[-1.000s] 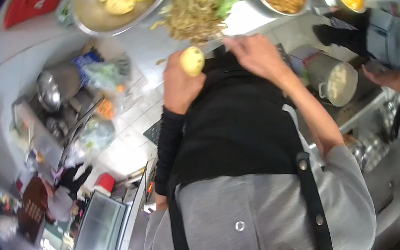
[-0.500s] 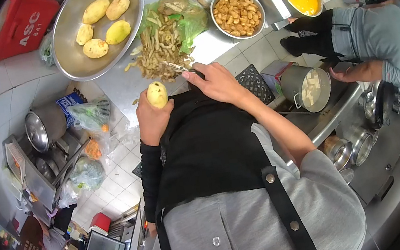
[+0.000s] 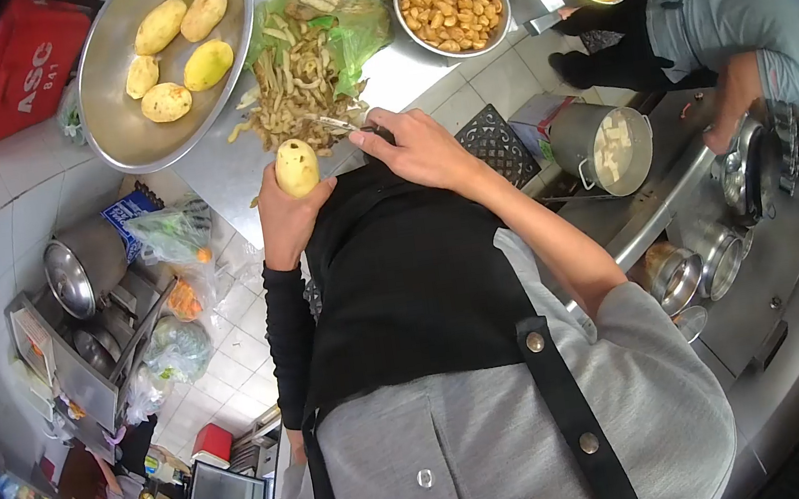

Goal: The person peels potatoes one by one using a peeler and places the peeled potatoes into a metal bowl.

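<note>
The metal surface (image 3: 416, 71) is taking up much of the upper view and is carrying the main things here. On its left part, a large metal bowl (image 3: 112, 95) is holding five potatoes (image 3: 166, 102), which are showing pale yellow flesh nearly all over; I am therefore judging that these are already peeled, although some brown marks are showing on them. To the right of this bowl, a heap of peelings (image 3: 287, 88) is spreading over the surface and partly against a green plastic bag (image 3: 362, 37), and its amount is suggesting that a good share of the work is already done. Beside the bag, a smaller round bowl (image 3: 454, 52) is containing brown pieces, and neither hand is touching it. The left hand (image 3: 290, 218) is curling firmly around a sixth potato (image 3: 297, 167), which is sticking up above the fingers, near the edge of the surface and outside the large bowl. The right hand (image 3: 421, 146) is closing on the dark handle of a small tool (image 3: 332, 122), whose metal end is pointing toward the peelings, apart from the potato; its exact kind I am not able to tell. The held potato is looking almost bare of skin, but small dark spots (image 3: 310, 156) are showing on it, so by my judgement this one is not completely finished.
</note>
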`<move>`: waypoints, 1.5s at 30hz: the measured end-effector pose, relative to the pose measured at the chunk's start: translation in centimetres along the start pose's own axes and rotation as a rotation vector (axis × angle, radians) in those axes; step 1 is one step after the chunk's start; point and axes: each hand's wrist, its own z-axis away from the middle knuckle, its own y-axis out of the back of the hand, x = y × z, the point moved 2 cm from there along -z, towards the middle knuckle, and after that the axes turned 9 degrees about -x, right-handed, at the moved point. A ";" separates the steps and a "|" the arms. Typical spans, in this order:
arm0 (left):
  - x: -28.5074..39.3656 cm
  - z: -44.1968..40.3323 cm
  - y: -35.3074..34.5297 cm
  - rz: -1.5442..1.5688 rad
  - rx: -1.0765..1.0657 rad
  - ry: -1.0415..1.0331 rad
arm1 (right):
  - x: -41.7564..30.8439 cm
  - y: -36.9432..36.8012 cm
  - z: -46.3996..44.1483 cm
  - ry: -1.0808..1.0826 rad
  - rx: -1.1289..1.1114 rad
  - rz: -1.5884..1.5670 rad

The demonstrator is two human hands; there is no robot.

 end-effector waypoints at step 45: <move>2.3 1.7 2.5 0.317 -0.226 -0.132 | -2.0 -0.8 -2.5 0.180 0.001 0.031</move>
